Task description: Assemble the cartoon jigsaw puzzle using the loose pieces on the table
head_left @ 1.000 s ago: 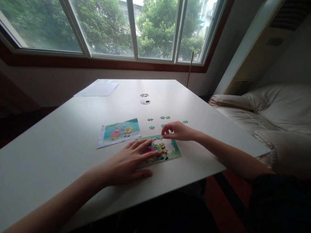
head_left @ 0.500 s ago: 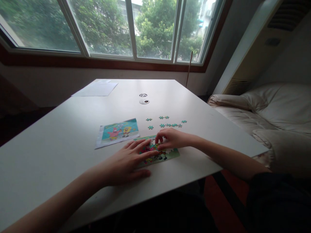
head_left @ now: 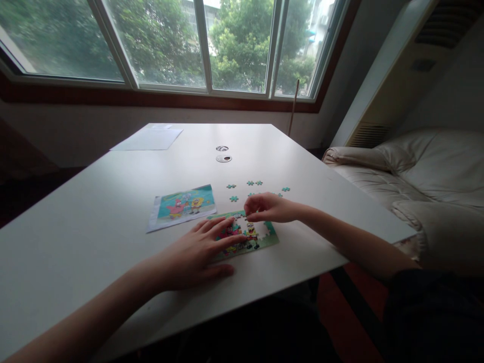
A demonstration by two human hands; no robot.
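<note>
A jigsaw puzzle (head_left: pixel 267 242) with cartoon figures and a green border lies on the white table, partly covered by my hands. Bare white gaps show in its upper and right parts. My left hand (head_left: pixel 198 247) rests over the puzzle's left side, fingers spread. Just above the puzzle's top part is my right hand (head_left: pixel 270 206), thumb and fingers curled into a pinch. Whatever is between those fingertips is too small to make out. Beyond the right hand lie several loose teal puzzle pieces (head_left: pixel 234 198), some hidden behind it.
A printed picture sheet (head_left: pixel 185 205) with the cartoon figures lies left of the puzzle. Two round flat items (head_left: pixel 224 158) sit farther back. White paper (head_left: pixel 147 138) lies at the table's far left. A cream sofa (head_left: pixel 363 174) stands to the right.
My right hand has moved up and slightly away from the puzzle's middle, uncovering the yellow figure and a gap beside it. My left hand stays in place.
</note>
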